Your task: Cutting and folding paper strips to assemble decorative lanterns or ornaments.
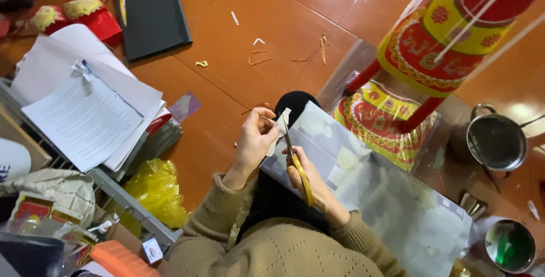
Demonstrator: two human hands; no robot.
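1. We find the right hand (309,183) closed around the yellow handles of a pair of scissors (296,166), with the blades pointing up and away from the body.
2. We find the left hand (255,140) closed in a pinch on a small piece of white paper (280,123); the paper stands just above the fingertips and meets the scissor blades.
3. Both hands sit close together over the person's lap, and olive-brown knit sleeves (213,220) cover both forearms.
4. Directly under and to the right of the hands we note a large clear plastic sheet (386,197) lying across the lap and floor.
5. Beyond the sheet stands a red and yellow ornamented paper structure (431,44) on red legs, with a patterned base below it.
6. To its right we record a metal pot (497,140), and nearer the person a small bowl holding green liquid (510,247).
7. The orange tiled floor (227,55) carries scattered paper scraps well beyond the hands.
8. At left we note a stack of printed papers (85,112), a crumpled yellow plastic bag (156,189) and a dark flat folder (150,10).
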